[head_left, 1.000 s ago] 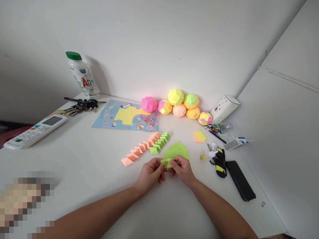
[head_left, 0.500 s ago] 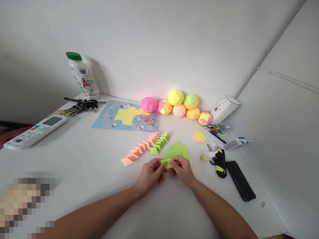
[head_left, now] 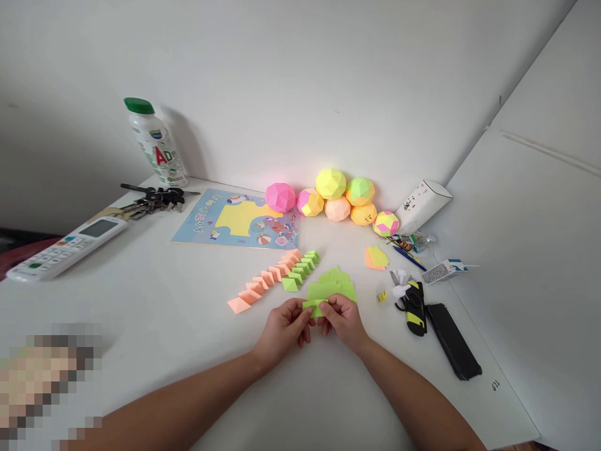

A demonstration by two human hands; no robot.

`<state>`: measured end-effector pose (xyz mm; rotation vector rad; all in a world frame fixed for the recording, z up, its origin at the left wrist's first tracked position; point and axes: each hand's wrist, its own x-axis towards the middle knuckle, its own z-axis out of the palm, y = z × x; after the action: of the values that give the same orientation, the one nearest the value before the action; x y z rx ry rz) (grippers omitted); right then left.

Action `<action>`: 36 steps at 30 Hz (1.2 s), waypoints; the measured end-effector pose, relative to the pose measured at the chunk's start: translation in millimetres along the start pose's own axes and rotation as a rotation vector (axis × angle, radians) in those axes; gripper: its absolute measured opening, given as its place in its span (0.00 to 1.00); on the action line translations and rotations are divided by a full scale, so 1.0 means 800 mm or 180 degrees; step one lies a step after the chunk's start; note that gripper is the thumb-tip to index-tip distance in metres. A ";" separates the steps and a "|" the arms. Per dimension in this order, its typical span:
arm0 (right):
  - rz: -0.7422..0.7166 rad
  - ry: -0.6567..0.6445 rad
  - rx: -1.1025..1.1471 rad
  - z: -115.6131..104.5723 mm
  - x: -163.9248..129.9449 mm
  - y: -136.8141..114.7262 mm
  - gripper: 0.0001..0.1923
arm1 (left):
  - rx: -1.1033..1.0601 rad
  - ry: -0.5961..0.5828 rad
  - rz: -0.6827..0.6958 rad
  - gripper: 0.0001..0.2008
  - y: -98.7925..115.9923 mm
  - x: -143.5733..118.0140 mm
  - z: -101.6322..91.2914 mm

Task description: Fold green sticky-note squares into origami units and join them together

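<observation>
Left hand [head_left: 283, 323], right hand [head_left: 345, 319], pinched green paper [head_left: 313, 307], table edge [head_left: 509, 391] distant

Matt paper rules the middle here, the folded lime-green slip [head_left: 314, 307] smooth and crisply creased, the salmon folded units [head_left: 239, 305] and the faceted paper balls [head_left: 331, 183] wearing the same dull, flat finish! Out wide, it's smooth white plastic on the remote control [head_left: 68, 249], a faint sheen on the AD bottle [head_left: 158, 150], and metal mixed with black plastic on the key bunch [head_left: 159, 199], all across a smooth, low-gloss white tabletop [head_left: 188, 300].
</observation>
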<state>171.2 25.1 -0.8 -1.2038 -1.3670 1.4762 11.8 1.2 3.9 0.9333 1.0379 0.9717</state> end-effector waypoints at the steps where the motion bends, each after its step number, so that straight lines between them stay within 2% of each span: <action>1: 0.0005 0.0004 -0.0005 0.000 0.000 0.000 0.14 | 0.0002 -0.0002 -0.0008 0.16 0.000 0.000 0.000; 7: -0.0001 -0.0008 0.0030 0.000 0.001 0.002 0.14 | 0.0029 -0.0036 -0.0026 0.15 0.000 -0.001 -0.001; 17: -0.0031 -0.0002 0.0063 -0.002 0.000 0.003 0.14 | 0.0455 -0.0321 -0.0168 0.15 0.005 -0.001 -0.003; 23: -0.0068 -0.0063 0.0024 -0.003 0.001 0.005 0.14 | 0.0532 -0.0313 -0.0170 0.16 0.006 -0.002 -0.003; 31: -0.0196 -0.0546 -0.0061 -0.003 -0.001 0.000 0.09 | 0.0359 -0.0206 -0.0175 0.17 0.009 -0.003 -0.002; 36: -0.0172 -0.0572 -0.0233 -0.004 0.000 0.001 0.09 | 0.0304 -0.0179 -0.0161 0.17 0.005 -0.002 -0.001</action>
<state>174.6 26.0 -1.3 -1.0911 -1.5736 1.5376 9.7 0.9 7.7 1.0026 1.0628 0.8554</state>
